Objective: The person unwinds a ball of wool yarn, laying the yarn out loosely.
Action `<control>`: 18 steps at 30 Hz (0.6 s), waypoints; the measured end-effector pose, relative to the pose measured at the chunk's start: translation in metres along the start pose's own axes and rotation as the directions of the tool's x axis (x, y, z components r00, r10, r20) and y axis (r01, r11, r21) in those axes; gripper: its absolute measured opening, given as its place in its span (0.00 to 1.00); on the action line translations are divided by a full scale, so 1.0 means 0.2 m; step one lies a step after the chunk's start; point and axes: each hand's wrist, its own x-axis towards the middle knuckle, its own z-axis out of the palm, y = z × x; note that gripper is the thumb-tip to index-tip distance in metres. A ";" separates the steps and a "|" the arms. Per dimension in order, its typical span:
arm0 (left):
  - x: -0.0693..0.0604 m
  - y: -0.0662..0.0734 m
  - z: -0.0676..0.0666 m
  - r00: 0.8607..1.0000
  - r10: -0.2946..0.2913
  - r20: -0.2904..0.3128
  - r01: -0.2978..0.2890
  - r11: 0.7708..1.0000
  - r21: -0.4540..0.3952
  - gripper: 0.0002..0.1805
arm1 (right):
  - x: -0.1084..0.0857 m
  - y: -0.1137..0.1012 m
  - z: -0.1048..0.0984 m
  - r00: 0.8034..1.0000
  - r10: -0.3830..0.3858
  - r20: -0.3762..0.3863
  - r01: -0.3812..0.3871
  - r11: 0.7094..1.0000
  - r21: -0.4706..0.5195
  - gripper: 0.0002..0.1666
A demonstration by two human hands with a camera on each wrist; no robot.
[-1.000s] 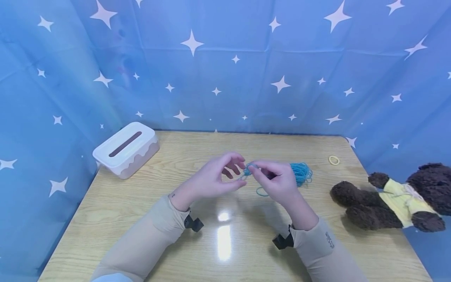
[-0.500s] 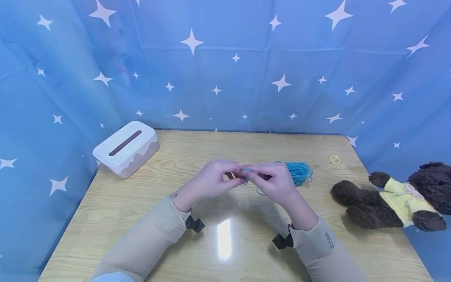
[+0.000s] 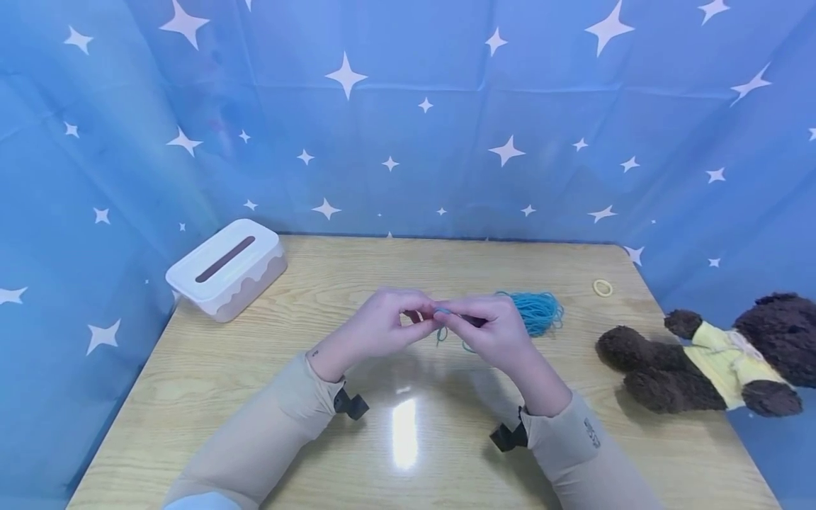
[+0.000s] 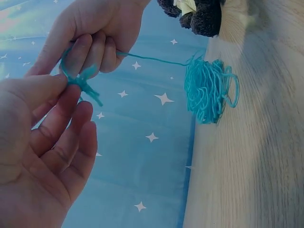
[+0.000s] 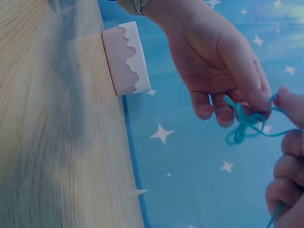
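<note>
Above the middle of the table, my left hand point(image 3: 382, 322) and right hand point(image 3: 494, 326) meet at the fingertips. Between left thumb and fingers I pinch a small knotted tangle of teal yarn point(image 5: 242, 123), with loops and short ends sticking out. My right thumb and forefinger pinch the strand beside it, and the other right fingers curl in around the yarn. From the right hand one strand runs to the yarn bundle point(image 4: 204, 92), a loose hank lying on the table. In the head view the fingers hide most of the knot.
A lidded tissue box point(image 3: 226, 269) stands at the table's back left. On the right side lie a yellow ring point(image 3: 602, 287) and a dark brown teddy bear point(image 3: 707, 361) in a yellow top. A blue star-printed curtain point(image 3: 408, 127) hangs behind the table point(image 3: 319, 283).
My left fingers, spread a second ago, have closed onto the knot and come against the right fingertips. A small yarn loop now hangs below them. The bundle stays put.
</note>
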 end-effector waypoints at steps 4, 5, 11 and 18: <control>0.00 0.00 0.00 0.999 -0.039 -0.028 0.039 0.999 -0.017 0.05 | 0.00 -0.01 -0.02 0.996 0.077 -0.032 -0.081 0.989 -0.122 0.20; 0.00 0.00 0.00 0.998 -0.053 -0.042 0.052 0.998 -0.025 0.05 | 0.00 -0.02 -0.03 0.993 0.110 -0.037 -0.115 0.980 -0.159 0.21; 0.00 0.01 0.01 0.992 -0.078 -0.101 0.073 0.996 -0.044 0.05 | -0.01 -0.02 -0.04 0.982 0.185 -0.031 -0.187 0.950 -0.250 0.10; 0.01 0.01 0.00 0.983 -0.141 -0.119 0.137 0.990 -0.039 0.03 | 0.00 0.00 -0.05 0.988 0.051 -0.146 -0.091 0.954 -0.285 0.07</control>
